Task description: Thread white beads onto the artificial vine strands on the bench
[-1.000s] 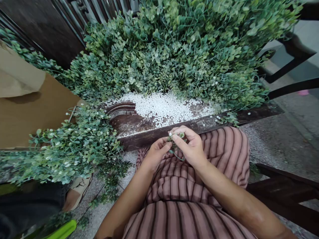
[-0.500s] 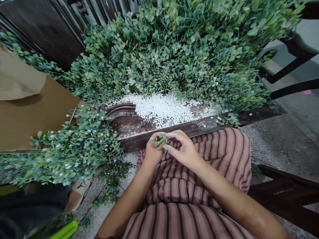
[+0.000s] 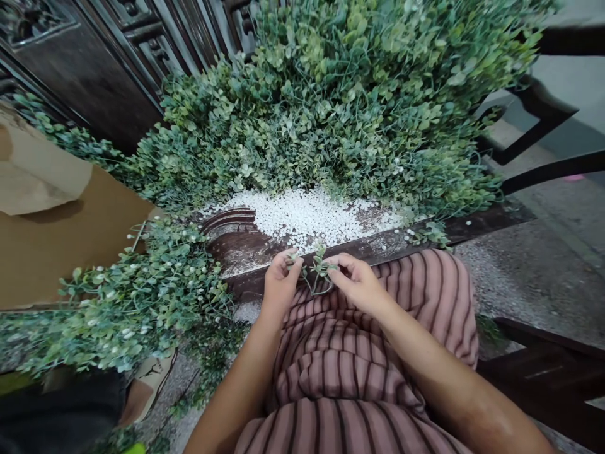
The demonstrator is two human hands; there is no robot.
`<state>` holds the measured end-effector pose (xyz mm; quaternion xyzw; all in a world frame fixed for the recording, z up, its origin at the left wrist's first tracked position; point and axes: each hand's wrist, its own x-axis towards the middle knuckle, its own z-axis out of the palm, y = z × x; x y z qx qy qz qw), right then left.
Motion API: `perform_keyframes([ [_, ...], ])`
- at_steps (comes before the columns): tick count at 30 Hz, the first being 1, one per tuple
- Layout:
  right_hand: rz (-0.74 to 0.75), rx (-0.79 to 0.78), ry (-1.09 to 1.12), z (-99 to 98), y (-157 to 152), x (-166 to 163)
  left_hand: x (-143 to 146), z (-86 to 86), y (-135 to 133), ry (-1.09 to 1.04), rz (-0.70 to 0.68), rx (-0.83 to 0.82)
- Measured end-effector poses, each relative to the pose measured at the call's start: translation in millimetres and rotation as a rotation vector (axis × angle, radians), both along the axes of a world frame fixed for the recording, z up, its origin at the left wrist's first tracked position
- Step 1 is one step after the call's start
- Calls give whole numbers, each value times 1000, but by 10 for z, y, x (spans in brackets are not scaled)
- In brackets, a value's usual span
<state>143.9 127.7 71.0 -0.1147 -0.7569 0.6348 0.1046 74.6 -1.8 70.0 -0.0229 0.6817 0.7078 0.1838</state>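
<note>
Between my hands, above my lap, is a small green leafy sprig point(image 3: 317, 270) with thin stems. My left hand point(image 3: 280, 276) pinches its left end between thumb and fingers. On the other side, my right hand point(image 3: 355, 279) pinches the sprig's right part. Just beyond them, a spread of small white beads point(image 3: 307, 217) lies on the dark wooden seat point(image 3: 241, 243). A big heap of leafy green sprigs point(image 3: 321, 120) rises behind the beads. Whether a bead is in my fingertips is too small to make out.
At the left, more sprigs with white beads on them point(image 3: 127, 296) lie beside a cardboard box point(image 3: 61, 246). Another person's sandalled foot point(image 3: 149, 381) is at the lower left. Dark wooden chair parts point(image 3: 543, 366) stand to the right, and carved wood point(image 3: 89, 69) backs the heap.
My hands have drawn apart, and the sprig that was bunched in them is now stretched out between them. The whole view has shifted slightly downward in the picture.
</note>
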Motion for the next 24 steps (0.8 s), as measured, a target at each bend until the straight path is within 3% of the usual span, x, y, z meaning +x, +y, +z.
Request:
perform_keyframes([
  [5,-76,-96,40,-4,68,-36,-128,11,46,-27,-90,-16],
  [8,-94,-218,-3,26,110,-43,-303,-59,89,-17,-144,-114],
  [12,-150,-349,-29,87,198,-4,-697,-116,365,290,-205,-421],
  [15,-208,-311,-15,118,287,62,-934,-106,717,612,-408,-753],
  [19,-243,-305,-32,86,434,156,-1072,-150,950,759,-592,-1150],
  [21,-252,-347,-58,42,501,176,-1114,-196,906,783,-627,-1201],
  [24,-286,-405,-68,-18,558,154,-1186,-229,761,769,-599,-1144],
])
